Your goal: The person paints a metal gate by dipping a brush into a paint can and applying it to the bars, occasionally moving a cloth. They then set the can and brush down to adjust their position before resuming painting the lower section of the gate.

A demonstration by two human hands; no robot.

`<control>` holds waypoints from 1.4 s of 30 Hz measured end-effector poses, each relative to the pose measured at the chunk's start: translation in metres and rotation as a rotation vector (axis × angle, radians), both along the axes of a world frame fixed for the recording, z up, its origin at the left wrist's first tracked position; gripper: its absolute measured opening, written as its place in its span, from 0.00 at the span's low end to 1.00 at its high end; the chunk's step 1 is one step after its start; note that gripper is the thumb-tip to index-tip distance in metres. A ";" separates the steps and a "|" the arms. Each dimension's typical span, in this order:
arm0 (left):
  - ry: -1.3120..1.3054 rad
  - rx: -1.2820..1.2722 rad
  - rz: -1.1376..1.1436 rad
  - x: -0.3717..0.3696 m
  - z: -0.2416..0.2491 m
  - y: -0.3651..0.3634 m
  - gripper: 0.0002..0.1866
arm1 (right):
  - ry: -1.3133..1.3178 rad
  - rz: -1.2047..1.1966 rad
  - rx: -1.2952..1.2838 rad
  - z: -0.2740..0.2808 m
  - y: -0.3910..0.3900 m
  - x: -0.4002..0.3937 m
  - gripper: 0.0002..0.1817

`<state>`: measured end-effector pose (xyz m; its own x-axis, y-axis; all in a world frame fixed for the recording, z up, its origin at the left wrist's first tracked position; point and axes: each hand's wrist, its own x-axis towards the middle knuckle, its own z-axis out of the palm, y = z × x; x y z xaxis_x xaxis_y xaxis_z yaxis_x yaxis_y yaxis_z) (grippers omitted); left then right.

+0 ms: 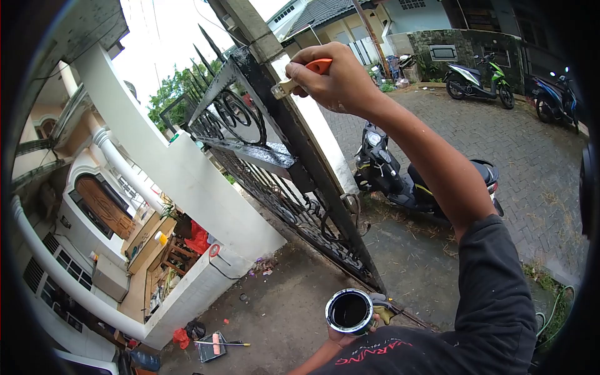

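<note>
My right hand is raised at the top and closed around a paintbrush with an orange handle. Its metal ferrule and bristle end point left, right at the upper post of a black metal gate. The gate has spikes, scrollwork and a glossy, wet-looking crossbar. Low in front of my body, my left hand grips a can of black paint from below and the side. The can's rim is pale with dark smears, and dark paint shows inside.
A black scooter is parked behind the gate. A white wall runs along the left. On the ground lie a paint tray and a pink roller. More motorbikes stand across the paved lane.
</note>
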<state>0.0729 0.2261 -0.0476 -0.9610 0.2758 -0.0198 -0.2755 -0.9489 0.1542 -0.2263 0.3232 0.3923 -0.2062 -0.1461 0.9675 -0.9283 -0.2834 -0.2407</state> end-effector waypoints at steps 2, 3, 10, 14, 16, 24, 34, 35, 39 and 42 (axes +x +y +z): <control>0.014 -0.059 0.010 0.001 0.001 0.000 0.43 | 0.063 0.003 -0.149 0.012 -0.013 -0.004 0.12; 0.024 -0.086 0.017 0.001 0.002 0.000 0.43 | 0.140 -0.012 -0.210 0.012 -0.014 -0.004 0.12; 0.019 0.017 0.076 0.010 0.004 -0.001 0.43 | 0.263 -0.086 -0.048 -0.031 -0.009 -0.004 0.07; 0.002 0.061 0.069 0.007 0.003 -0.002 0.41 | 0.053 -0.071 0.258 -0.034 0.026 0.013 0.09; 0.006 0.077 0.063 0.007 -0.006 -0.003 0.41 | 0.019 -0.069 0.143 -0.020 0.022 0.002 0.12; 0.037 -0.062 0.007 -0.005 0.004 -0.001 0.44 | 0.238 -0.083 -0.259 0.034 -0.006 -0.025 0.13; 0.024 -0.005 0.033 -0.008 0.002 0.000 0.45 | -0.021 0.116 -0.286 -0.017 -0.002 -0.031 0.13; 0.023 -0.002 0.032 -0.009 0.002 0.001 0.45 | -0.015 0.136 -0.255 -0.015 -0.005 -0.028 0.13; 0.002 0.023 0.011 -0.009 0.001 0.003 0.44 | 0.040 0.027 -0.100 -0.020 -0.006 -0.028 0.12; 0.004 -0.021 0.023 -0.013 0.000 0.003 0.44 | 0.098 -0.041 -0.159 -0.021 0.005 -0.023 0.10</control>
